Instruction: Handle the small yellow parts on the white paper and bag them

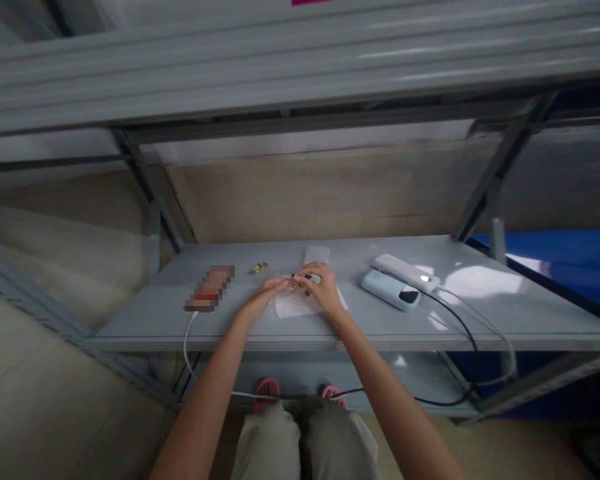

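Note:
My left hand (266, 295) and my right hand (323, 285) come together over a white, partly see-through sheet or bag (291, 308) on the grey shelf. Small yellow, dark and reddish pieces (307, 292) lie on it, partly hidden under my right hand. The right thumb and forefinger are pinched at a tiny dark-and-yellow piece (295, 275). The left fingertips are pressed together beside it; what they hold, if anything, is too small to make out. Beyond my left hand rests a little group of yellow and dark pieces (258, 268). Behind my right hand lies a small clear packet (317, 255).
At the left, a phone (211, 288) with blurred screen has a white cable. To the right are a pale blue device with a dark display (391, 290) and a white power strip-like block (406, 272), with cables over the front edge. Metal shelf posts (500, 167) flank the sides; another shelf (300, 80) hangs overhead.

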A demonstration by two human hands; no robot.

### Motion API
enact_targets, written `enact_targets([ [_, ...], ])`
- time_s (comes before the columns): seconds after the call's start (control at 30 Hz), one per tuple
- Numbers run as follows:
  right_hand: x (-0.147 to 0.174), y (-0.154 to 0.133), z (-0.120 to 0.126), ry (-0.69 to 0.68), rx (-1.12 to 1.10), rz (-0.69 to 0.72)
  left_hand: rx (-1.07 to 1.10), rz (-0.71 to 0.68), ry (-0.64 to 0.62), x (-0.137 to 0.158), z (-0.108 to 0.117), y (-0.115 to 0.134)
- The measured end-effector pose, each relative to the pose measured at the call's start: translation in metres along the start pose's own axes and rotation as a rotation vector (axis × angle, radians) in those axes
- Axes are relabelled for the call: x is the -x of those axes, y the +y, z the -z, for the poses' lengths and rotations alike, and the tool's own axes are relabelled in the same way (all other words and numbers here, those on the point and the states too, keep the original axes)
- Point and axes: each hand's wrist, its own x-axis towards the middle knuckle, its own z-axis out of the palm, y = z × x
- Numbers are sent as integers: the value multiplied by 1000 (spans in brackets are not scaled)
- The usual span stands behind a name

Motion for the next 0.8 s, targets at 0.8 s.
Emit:
enact_targets([
  [0.8, 19, 0, 13, -340, 590, -73, 120, 33, 22, 0, 3, 6],
])
